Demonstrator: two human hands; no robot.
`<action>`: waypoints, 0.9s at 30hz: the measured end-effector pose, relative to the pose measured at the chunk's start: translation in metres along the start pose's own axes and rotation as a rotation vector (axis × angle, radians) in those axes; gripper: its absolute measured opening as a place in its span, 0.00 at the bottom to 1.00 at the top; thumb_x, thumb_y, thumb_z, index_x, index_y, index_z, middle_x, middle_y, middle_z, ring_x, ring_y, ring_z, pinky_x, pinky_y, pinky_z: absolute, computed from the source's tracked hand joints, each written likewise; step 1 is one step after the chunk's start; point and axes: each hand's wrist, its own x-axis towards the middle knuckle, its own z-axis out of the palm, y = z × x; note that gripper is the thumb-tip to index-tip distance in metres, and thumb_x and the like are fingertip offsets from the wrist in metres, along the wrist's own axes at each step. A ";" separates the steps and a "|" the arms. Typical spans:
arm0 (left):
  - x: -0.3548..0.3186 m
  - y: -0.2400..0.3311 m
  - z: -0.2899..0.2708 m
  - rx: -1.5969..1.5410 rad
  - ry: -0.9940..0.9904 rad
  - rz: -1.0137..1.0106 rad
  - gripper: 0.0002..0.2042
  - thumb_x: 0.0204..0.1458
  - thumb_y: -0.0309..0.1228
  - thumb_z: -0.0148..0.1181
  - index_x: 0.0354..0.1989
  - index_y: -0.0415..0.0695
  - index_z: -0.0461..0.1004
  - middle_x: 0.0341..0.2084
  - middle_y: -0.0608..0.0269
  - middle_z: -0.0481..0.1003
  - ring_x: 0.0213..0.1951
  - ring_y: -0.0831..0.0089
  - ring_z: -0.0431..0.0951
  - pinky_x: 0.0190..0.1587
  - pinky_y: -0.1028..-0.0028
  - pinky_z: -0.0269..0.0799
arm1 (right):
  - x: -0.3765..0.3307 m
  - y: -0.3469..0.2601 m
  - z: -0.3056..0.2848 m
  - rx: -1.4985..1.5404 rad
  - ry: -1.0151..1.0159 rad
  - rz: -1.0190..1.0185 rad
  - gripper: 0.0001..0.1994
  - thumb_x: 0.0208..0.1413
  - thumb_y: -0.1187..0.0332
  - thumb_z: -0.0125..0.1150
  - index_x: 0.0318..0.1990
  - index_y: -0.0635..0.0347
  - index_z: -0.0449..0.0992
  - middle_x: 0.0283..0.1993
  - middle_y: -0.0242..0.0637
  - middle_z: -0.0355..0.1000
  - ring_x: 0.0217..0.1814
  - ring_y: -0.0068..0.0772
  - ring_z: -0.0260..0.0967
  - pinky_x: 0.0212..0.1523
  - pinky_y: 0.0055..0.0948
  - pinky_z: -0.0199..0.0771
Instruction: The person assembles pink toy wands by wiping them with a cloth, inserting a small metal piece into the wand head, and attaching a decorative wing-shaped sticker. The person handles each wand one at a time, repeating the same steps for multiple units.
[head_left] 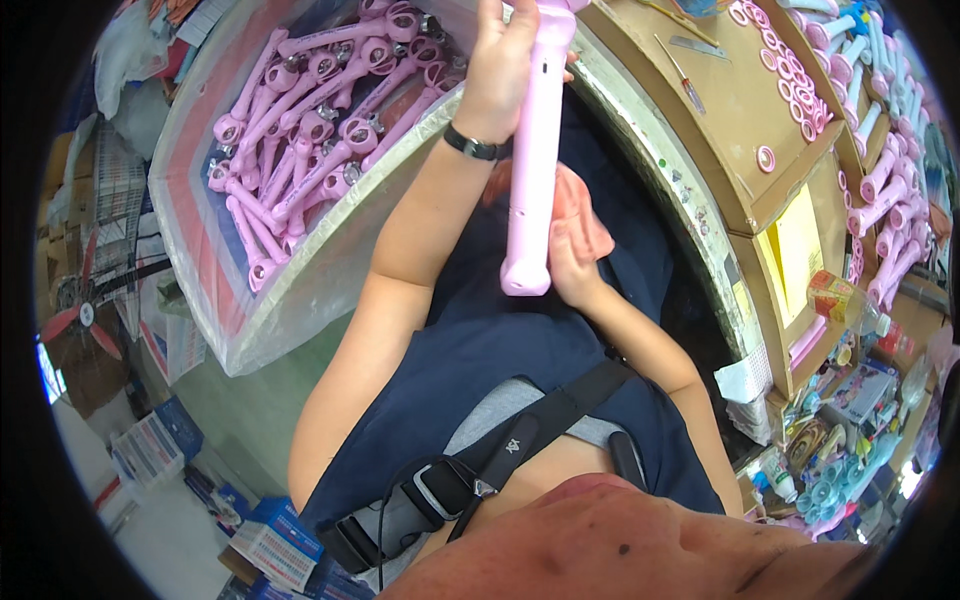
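My left hand (500, 70) grips the upper part of a long pink plastic handle (535, 160), which hangs upright over my lap. A black wristband sits on that wrist. My right hand (570, 255) holds a pink-orange cloth (585, 215) against the lower part of the handle, near its rounded bottom end.
A large bin lined with clear plastic (290, 290) on my left holds several pink handle parts (320, 130). A cardboard-topped bench (730, 110) on my right carries pink rings, a screwdriver (680, 75) and more pink handles (885, 190). A bottle (845, 300) and boxes lie lower right.
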 end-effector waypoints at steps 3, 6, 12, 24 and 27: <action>-0.006 -0.012 0.016 0.299 0.035 0.290 0.32 0.62 0.30 0.42 0.69 0.46 0.32 0.61 0.54 0.56 0.57 0.68 0.64 0.55 0.71 0.64 | 0.022 -0.021 -0.011 0.107 0.303 0.269 0.26 0.65 0.52 0.36 0.64 0.58 0.51 0.43 0.47 0.69 0.24 0.28 0.70 0.19 0.24 0.73; -0.022 -0.022 0.028 0.277 -0.082 0.397 0.35 0.60 0.31 0.48 0.69 0.44 0.33 0.68 0.55 0.41 0.66 0.63 0.50 0.65 0.67 0.47 | 0.055 -0.032 -0.038 -0.272 0.246 0.186 0.22 0.65 0.53 0.40 0.56 0.61 0.58 0.36 0.41 0.67 0.22 0.26 0.67 0.21 0.24 0.70; -0.029 -0.016 0.016 0.261 0.069 0.230 0.36 0.59 0.37 0.52 0.68 0.54 0.32 0.37 0.53 0.72 0.25 0.72 0.75 0.27 0.76 0.75 | 0.026 -0.021 -0.027 -0.473 0.219 0.212 0.15 0.63 0.60 0.45 0.42 0.66 0.66 0.29 0.39 0.69 0.29 0.29 0.69 0.35 0.27 0.70; -0.015 0.000 -0.030 -0.262 0.191 -0.015 0.40 0.48 0.67 0.44 0.52 0.38 0.64 0.48 0.51 0.70 0.29 0.72 0.73 0.32 0.72 0.71 | -0.008 -0.050 -0.016 -1.134 0.193 0.000 0.16 0.43 0.64 0.68 0.37 0.63 0.75 0.29 0.43 0.71 0.32 0.44 0.73 0.31 0.32 0.73; -0.015 0.008 -0.048 -0.516 0.071 -0.144 0.44 0.48 0.65 0.49 0.58 0.34 0.57 0.44 0.57 0.68 0.26 0.75 0.68 0.29 0.76 0.67 | -0.011 -0.062 -0.015 -1.189 0.039 -0.048 0.17 0.45 0.62 0.67 0.40 0.63 0.76 0.30 0.43 0.72 0.31 0.47 0.73 0.30 0.36 0.74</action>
